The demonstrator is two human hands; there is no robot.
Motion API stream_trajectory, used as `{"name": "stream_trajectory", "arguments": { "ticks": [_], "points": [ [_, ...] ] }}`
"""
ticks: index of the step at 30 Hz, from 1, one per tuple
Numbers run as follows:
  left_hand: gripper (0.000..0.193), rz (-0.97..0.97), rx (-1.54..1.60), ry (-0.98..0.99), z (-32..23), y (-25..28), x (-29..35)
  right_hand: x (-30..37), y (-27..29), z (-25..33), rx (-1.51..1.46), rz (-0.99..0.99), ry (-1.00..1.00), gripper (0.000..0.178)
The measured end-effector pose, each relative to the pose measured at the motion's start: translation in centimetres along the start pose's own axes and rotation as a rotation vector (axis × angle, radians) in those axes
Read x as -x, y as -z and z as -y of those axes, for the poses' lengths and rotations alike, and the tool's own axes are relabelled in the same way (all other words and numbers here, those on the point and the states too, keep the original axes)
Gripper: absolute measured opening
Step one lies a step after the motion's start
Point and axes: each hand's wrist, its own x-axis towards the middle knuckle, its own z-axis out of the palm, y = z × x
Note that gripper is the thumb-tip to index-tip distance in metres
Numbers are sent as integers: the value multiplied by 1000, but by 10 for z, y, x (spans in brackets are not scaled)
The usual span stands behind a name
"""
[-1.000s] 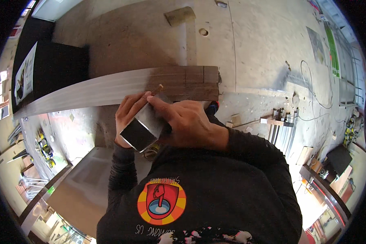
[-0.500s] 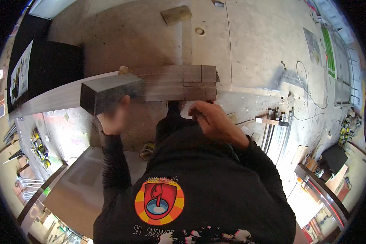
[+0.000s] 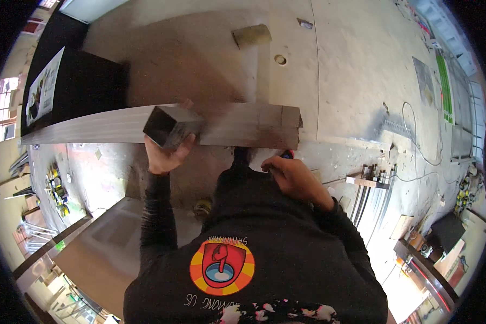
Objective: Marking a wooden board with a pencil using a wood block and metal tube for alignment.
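My left hand (image 3: 166,157) is closed round a short piece of square metal tube (image 3: 186,117), its hollow end tilted up and showing dark inside. The tube is just over a long grey metal beam (image 3: 243,125) that runs across in front of me; whether they touch I cannot tell. Lines are marked near the beam's right end. By that end, on the near side, my right hand (image 3: 292,177) has its fingers curled in; what they hold, if anything, is hidden. A small red and black object (image 3: 289,154) shows just beyond those fingers.
A black box (image 3: 92,81) with a printed panel stands at the far left. A rough block (image 3: 252,36) and a small ring (image 3: 280,59) lie on the floor ahead. Metal lengths on a stand (image 3: 366,189) are to the right, near a cable (image 3: 416,154). A brown panel (image 3: 100,259) is at near left.
My left hand has turned the square tube so its hollow end now tilts into view, and moved it a little right along the beam. My right hand stays curled near the beam's end.
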Motion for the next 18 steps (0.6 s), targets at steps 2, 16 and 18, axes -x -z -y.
{"name": "stream_trajectory", "arguments": {
  "ticks": [2,16,18],
  "points": [
    [49,26,-61,-30,-4,2,2,-2,1,5,43,30,5,21],
    [62,88,-222,-127,7,-10,-6,-7,1,4,-73,62,-37,23],
    [63,50,-233,-161,12,-12,-6,-13,-2,6,-58,81,-3,27]
  ]
}}
